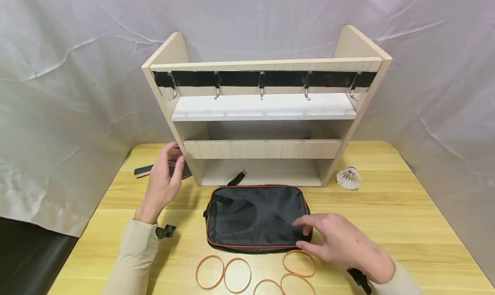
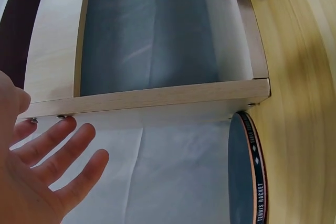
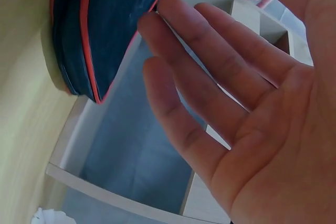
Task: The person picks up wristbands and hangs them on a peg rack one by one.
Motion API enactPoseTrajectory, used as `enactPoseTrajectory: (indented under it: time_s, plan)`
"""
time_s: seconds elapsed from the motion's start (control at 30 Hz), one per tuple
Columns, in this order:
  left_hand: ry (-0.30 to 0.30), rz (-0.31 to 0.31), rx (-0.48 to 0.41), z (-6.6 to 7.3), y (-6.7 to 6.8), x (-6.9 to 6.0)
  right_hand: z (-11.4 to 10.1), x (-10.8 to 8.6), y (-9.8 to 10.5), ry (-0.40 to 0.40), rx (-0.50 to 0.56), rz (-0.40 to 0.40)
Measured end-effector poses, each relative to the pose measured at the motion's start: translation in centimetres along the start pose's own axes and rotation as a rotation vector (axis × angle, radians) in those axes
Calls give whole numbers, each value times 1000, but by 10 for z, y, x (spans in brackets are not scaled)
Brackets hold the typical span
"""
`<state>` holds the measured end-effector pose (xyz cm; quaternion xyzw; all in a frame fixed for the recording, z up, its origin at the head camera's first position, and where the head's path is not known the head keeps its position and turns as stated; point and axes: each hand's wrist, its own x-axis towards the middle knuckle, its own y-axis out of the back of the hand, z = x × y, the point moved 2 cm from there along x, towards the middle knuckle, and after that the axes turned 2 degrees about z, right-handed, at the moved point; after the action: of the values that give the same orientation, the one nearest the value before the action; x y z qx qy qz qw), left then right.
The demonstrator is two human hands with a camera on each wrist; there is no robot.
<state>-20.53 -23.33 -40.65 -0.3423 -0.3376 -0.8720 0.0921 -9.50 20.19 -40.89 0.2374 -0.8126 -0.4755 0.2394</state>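
Note:
A black bag with red piping [image 1: 257,217] lies flat before the wooden shelf [image 1: 263,149]. Over the bag's right edge hovers my right hand [image 1: 336,239], fingers relaxed and holding nothing; the right wrist view shows its spread fingers beside the bag [image 3: 113,30]. My left hand [image 1: 162,183] is by the shelf's left side panel, thumb and fingers apart. In the left wrist view that hand [image 2: 47,166] has nothing in it, and whether its fingertips touch the panel [image 2: 157,97] I cannot tell. A table tennis racket [image 2: 247,171] lies beside the panel, partly behind my left hand in the head view.
Several orange rings [image 1: 209,272] lie on the table in front of the bag. A shuttlecock [image 1: 349,177] sits right of the shelf. Metal hooks [image 1: 262,85] line a black strip on the shelf's upper front. Grey-white cloth [image 1: 263,20] hangs behind and at the sides.

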Motion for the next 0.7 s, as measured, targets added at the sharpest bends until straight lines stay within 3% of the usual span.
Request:
enactPoseTrajectory:
  time_s: [0.27,0.7]
  plan:
    - [4,34,-46,-2,-2,0,-2,-6,-7,8,24,-50]
    - [-52,123,-61,-9,-8,2,-4,-10,-15,-14,45,-96]
